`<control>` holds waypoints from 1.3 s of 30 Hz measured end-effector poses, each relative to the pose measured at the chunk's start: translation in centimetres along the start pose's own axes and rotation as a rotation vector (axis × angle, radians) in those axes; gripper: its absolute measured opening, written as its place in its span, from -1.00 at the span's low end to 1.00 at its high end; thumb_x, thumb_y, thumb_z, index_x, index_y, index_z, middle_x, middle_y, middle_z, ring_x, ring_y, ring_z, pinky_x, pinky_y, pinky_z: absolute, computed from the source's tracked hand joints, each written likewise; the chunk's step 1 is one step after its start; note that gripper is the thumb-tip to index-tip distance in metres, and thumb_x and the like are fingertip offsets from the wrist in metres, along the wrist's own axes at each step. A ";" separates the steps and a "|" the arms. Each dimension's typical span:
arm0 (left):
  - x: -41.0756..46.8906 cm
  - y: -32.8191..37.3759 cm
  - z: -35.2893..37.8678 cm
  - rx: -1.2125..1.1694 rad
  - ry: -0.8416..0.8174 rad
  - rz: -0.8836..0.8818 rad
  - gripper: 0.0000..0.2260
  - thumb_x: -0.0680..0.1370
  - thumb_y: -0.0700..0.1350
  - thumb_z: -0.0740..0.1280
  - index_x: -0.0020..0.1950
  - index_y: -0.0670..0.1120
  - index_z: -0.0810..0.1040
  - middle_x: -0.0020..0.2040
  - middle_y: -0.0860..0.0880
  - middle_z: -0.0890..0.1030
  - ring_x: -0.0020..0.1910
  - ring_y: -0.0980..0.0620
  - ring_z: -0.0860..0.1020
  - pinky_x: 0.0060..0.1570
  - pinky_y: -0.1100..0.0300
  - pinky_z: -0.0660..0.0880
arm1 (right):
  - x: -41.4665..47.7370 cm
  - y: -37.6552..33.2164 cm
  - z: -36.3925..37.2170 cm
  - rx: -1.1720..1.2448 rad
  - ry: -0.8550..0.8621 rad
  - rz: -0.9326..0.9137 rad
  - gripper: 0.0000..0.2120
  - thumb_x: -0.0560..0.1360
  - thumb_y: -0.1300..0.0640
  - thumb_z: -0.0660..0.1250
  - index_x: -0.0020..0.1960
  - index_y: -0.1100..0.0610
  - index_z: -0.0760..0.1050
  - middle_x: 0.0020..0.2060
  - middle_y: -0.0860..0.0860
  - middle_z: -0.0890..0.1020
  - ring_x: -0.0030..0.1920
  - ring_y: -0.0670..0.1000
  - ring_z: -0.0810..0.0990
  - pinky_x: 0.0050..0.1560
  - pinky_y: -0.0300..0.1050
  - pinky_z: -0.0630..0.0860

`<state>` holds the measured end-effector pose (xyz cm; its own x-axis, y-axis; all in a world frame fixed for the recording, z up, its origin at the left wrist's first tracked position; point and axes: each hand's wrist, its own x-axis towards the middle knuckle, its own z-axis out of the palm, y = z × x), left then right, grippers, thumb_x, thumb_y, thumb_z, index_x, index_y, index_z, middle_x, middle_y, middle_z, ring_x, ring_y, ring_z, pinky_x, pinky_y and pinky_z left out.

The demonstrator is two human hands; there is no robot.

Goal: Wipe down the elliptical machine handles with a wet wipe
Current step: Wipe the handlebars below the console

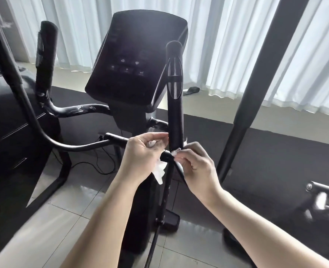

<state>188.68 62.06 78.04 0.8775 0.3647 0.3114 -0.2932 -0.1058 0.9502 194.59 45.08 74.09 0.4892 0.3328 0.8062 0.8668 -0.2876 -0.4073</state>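
Observation:
A black upright handle (175,105) of the elliptical rises in the middle of the view, to the right of the dark console (132,60). A white wet wipe (160,169) is wrapped round the base of this handle. My left hand (142,155) pinches one end of the wipe on the handle's left side, and a loose tail hangs below the palm. On the right side, my right hand (196,165) pinches the other end (176,151). A second upright handle (45,55) stands at the left, its grip worn and frayed.
A thick black pole (264,78) slants up at the right. A curved black bar (32,105) sweeps across the left. White curtains (227,45) hang behind. A dark mat and grey floor tiles (67,225) lie below, with a cable on the floor.

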 end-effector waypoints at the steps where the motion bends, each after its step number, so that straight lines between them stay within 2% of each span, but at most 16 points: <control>1: -0.2 0.1 0.1 -0.022 -0.011 -0.007 -0.92 0.54 -0.05 0.53 -0.02 0.14 0.77 -0.18 -0.04 0.76 -0.15 0.08 0.69 -0.04 0.25 0.60 | -0.9 0.4 0.0 0.010 -0.017 0.077 -0.85 0.52 0.48 0.44 -0.03 0.29 0.71 -0.09 0.09 0.60 -0.12 -0.01 0.67 -0.09 -0.10 0.65; 3: -0.4 0.2 0.1 -0.043 -0.011 -0.015 -0.94 0.54 -0.04 0.53 -0.02 0.10 0.78 -0.19 -0.07 0.75 -0.16 0.07 0.68 -0.02 0.23 0.61 | -1.1 0.6 -0.3 0.085 0.046 0.170 -0.86 0.53 0.45 0.43 -0.04 0.26 0.70 -0.08 0.08 0.59 -0.14 0.05 0.66 -0.16 0.03 0.64; 7: -0.6 0.4 0.1 0.028 0.017 0.002 -0.96 0.53 -0.07 0.53 -0.08 0.07 0.78 -0.35 0.05 0.70 -0.29 0.25 0.63 -0.21 0.51 0.48 | 2.5 -1.3 -0.9 0.228 0.236 0.096 -0.93 0.60 0.25 0.44 0.08 0.18 0.65 0.01 0.06 0.59 -0.10 0.03 0.64 -0.16 -0.16 0.56; 11: -0.7 0.5 0.3 0.069 0.019 0.024 -0.96 0.55 -0.07 0.52 -0.01 0.03 0.75 -0.40 0.22 0.64 -0.35 0.29 0.61 -0.36 0.50 0.47 | 3.0 -2.1 0.8 0.222 0.228 0.093 -0.92 0.54 0.40 0.47 0.00 0.27 0.67 -0.04 0.10 0.58 -0.08 -0.05 0.60 -0.08 -0.33 0.47; 14: -0.9 0.6 0.2 0.062 0.031 0.011 -0.95 0.55 -0.06 0.52 -0.01 0.05 0.77 -0.35 0.12 0.68 -0.30 0.25 0.63 -0.34 0.48 0.49 | 0.6 -0.5 1.7 0.233 0.204 0.121 -0.88 0.53 0.47 0.43 -0.03 0.30 0.65 -0.07 0.11 0.57 -0.08 -0.07 0.60 -0.08 -0.29 0.50; 16: -1.0 0.6 0.2 0.057 0.030 -0.006 -0.94 0.55 -0.03 0.52 -0.01 0.08 0.78 -0.32 -0.01 0.70 -0.27 0.16 0.63 -0.25 0.42 0.54 | -1.1 0.3 1.9 0.256 0.115 0.238 -0.84 0.52 0.50 0.41 -0.05 0.27 0.64 -0.07 0.10 0.59 -0.07 -0.02 0.64 -0.07 -0.14 0.58; 18: -1.1 0.5 0.3 0.076 0.019 -0.004 -0.93 0.55 -0.01 0.52 0.00 0.09 0.78 -0.45 0.11 0.58 -0.40 0.19 0.55 -0.20 0.35 0.57 | -2.3 0.7 1.9 0.293 0.096 0.416 -0.76 0.53 0.51 0.38 -0.07 0.18 0.63 -0.09 0.05 0.60 -0.08 -0.03 0.63 -0.06 -0.08 0.56; 20: -1.1 0.6 0.4 0.079 0.020 -0.003 -0.93 0.54 0.00 0.52 0.00 0.08 0.78 -0.50 0.17 0.47 -0.46 0.18 0.47 -0.24 0.34 0.55 | -2.0 0.4 1.5 0.362 0.199 0.494 -0.72 0.55 0.44 0.38 -0.07 0.05 0.60 -0.08 0.02 0.61 -0.07 0.00 0.63 -0.04 -0.09 0.53; 23: -1.2 1.1 0.4 0.140 0.053 -0.033 -0.94 0.54 0.06 0.52 -0.01 0.18 0.77 -0.32 -0.17 0.60 -0.29 0.04 0.53 -0.20 0.24 0.53 | -0.1 -1.2 1.1 0.448 0.303 0.359 -0.78 0.57 0.30 0.42 -0.03 -0.03 0.59 -0.01 0.03 0.58 -0.06 0.08 0.65 -0.08 -0.10 0.56; 25: -1.3 1.4 0.5 0.198 0.085 -0.050 -0.95 0.54 0.09 0.50 -0.01 0.23 0.75 -0.24 -0.11 0.67 -0.24 0.03 0.57 -0.16 0.12 0.58 | 1.0 -2.2 1.7 0.388 0.276 0.248 -0.84 0.54 0.33 0.48 -0.02 0.09 0.63 0.01 0.04 0.55 -0.07 0.00 0.65 -0.14 -0.22 0.55; 28: -1.7 1.9 0.9 0.224 0.116 -0.064 -0.94 0.57 0.05 0.48 -0.02 0.21 0.75 -0.31 0.09 0.68 -0.27 0.15 0.63 -0.22 0.29 0.59 | 1.0 -1.8 2.6 0.316 0.244 0.167 -0.88 0.50 0.44 0.49 -0.06 0.25 0.65 -0.01 0.05 0.50 -0.11 -0.16 0.59 -0.11 -0.39 0.51; 30: -2.0 2.3 1.4 0.233 0.148 -0.064 -0.93 0.57 0.02 0.48 0.00 0.18 0.76 -0.26 0.02 0.72 -0.25 0.17 0.65 -0.22 0.34 0.57 | 0.0 -0.5 2.8 0.305 0.232 0.165 -0.88 0.51 0.42 0.47 -0.11 0.24 0.65 -0.03 0.03 0.51 -0.12 -0.18 0.57 -0.10 -0.40 0.48; 33: -2.3 2.8 2.1 0.309 0.189 -0.069 -0.94 0.55 0.06 0.50 0.00 0.18 0.76 -0.16 -0.15 0.72 -0.18 -0.04 0.67 -0.10 0.19 0.61 | -1.6 1.7 2.6 0.336 0.172 0.357 -0.83 0.48 0.42 0.40 -0.17 0.18 0.63 -0.07 0.02 0.58 -0.07 -0.11 0.61 -0.12 -0.18 0.57; 35: -2.5 3.0 2.5 0.331 0.215 -0.080 -0.94 0.54 0.06 0.51 0.00 0.20 0.75 -0.18 -0.05 0.73 -0.11 0.01 0.69 -0.01 0.16 0.64 | -2.3 2.7 2.4 0.422 0.181 0.575 -0.78 0.48 0.47 0.41 -0.14 0.16 0.63 -0.05 0.05 0.63 0.03 0.01 0.65 0.00 0.08 0.60; 37: -2.6 3.1 3.0 0.371 0.252 -0.083 -0.95 0.53 0.09 0.52 -0.02 0.22 0.75 -0.20 -0.07 0.71 -0.12 0.04 0.69 -0.06 0.31 0.60 | -1.9 2.6 1.6 0.530 0.247 0.650 -0.75 0.52 0.39 0.43 -0.07 0.04 0.63 -0.03 0.03 0.66 0.03 0.05 0.67 0.02 0.05 0.62; 39: -2.7 3.3 3.5 0.405 0.300 -0.090 -0.93 0.50 0.13 0.53 -0.04 0.22 0.74 -0.18 -0.16 0.69 -0.22 0.07 0.64 -0.17 0.43 0.53 | -0.8 1.6 0.9 0.628 0.302 0.589 -0.74 0.56 0.29 0.43 0.01 -0.09 0.62 -0.02 -0.01 0.67 -0.04 0.04 0.69 -0.05 -0.17 0.58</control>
<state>186.70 57.54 80.36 0.7274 0.6322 0.2669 0.0014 -0.3903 0.9207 195.68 45.16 72.43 0.8999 0.0118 0.4359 0.4213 0.2348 -0.8760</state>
